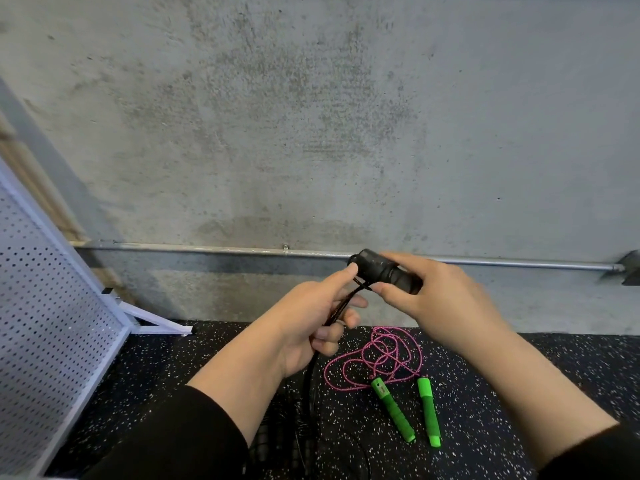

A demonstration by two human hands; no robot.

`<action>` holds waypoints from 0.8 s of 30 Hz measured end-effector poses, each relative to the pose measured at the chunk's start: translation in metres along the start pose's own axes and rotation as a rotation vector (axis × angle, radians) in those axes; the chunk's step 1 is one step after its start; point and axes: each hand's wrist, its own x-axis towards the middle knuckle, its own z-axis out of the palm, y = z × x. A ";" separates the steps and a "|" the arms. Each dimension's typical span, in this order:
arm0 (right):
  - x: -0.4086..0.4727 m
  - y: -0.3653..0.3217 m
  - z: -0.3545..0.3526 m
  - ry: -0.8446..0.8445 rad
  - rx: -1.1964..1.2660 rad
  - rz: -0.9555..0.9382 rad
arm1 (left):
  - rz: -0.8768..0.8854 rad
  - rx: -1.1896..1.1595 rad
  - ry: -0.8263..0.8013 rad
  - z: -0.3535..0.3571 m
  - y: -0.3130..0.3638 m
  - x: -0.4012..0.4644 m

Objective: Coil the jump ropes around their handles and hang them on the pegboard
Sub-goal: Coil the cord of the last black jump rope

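My right hand (433, 299) grips the black handle (379, 270) of a black jump rope, held up in front of the wall with a few turns of rope around it. My left hand (318, 317) pinches the black rope (341, 306) just below the handle, thumb against the handle's end. The rope's remaining length hangs down from that hand to the floor. A pink jump rope (381, 355) lies loosely looped on the floor below, its two green handles (393, 408) side by side. The white pegboard (45, 317) leans at the left edge.
A bare concrete wall fills the view ahead, with a metal pipe (207, 249) running along its base. The floor is black speckled rubber (502, 393). The pegboard's white foot (156, 323) sticks out onto the floor at the left.
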 end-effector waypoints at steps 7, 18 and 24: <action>-0.009 -0.022 0.009 -0.042 -0.415 -0.203 | 0.059 0.038 0.117 0.007 -0.007 0.000; 0.000 0.003 0.002 -0.159 0.647 0.159 | 0.264 -0.120 0.046 -0.002 -0.006 0.003; -0.012 0.006 -0.010 -0.594 1.070 0.324 | 0.339 -0.028 -0.045 0.004 -0.005 0.000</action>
